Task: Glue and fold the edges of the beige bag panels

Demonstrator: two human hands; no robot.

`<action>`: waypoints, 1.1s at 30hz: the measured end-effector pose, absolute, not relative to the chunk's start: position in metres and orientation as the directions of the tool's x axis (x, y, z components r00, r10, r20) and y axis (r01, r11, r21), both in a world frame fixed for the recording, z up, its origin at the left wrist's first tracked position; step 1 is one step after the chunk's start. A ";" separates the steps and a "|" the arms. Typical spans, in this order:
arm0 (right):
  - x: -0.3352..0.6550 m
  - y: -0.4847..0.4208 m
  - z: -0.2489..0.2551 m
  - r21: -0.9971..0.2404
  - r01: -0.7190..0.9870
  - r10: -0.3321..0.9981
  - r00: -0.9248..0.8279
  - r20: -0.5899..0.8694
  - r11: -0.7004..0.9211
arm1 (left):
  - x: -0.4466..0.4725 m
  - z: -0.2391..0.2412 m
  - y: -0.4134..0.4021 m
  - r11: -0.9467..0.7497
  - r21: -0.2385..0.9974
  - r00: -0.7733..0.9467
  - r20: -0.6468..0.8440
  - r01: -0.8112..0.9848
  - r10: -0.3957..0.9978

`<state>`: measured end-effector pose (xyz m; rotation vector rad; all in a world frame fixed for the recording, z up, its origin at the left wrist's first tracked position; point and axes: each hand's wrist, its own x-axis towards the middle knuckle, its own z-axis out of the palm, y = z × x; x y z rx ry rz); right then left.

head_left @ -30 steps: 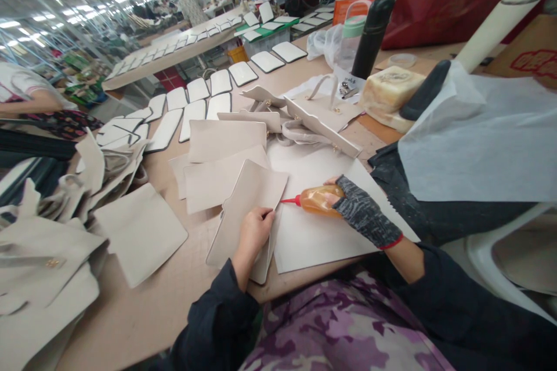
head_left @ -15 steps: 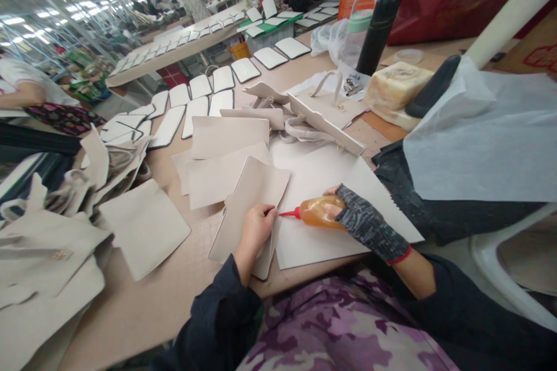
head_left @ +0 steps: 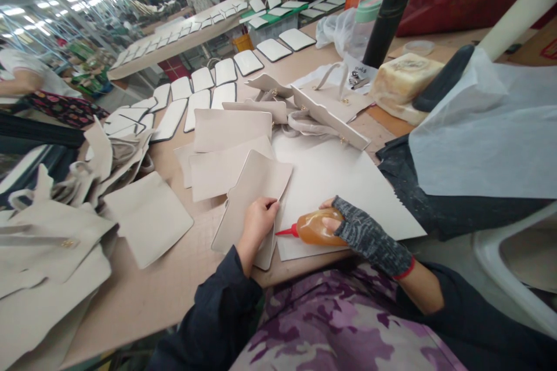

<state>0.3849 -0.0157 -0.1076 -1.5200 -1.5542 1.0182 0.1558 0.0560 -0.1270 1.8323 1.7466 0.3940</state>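
Amber, the bottle [head_left: 314, 226] sits gripped in the right hand [head_left: 354, 231], red nozzle [head_left: 288, 232] by the edge of a panel [head_left: 261, 178] the left hand [head_left: 259, 221] pinches over the table [head_left: 172, 284]. That edge looks unfinished to me; the pieces [head_left: 232, 128] beyond seem to wait.

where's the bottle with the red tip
In the head view, the amber bottle is right of centre in the gloved right hand, its red nozzle pointing left toward the beige panel in the left hand.
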 end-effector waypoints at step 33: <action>0.439 0.026 -0.142 -0.715 -0.482 0.860 -0.218 -0.461 -0.506 | 0.149 -0.111 0.103 -0.531 0.433 0.672 -0.299 0.728 0.677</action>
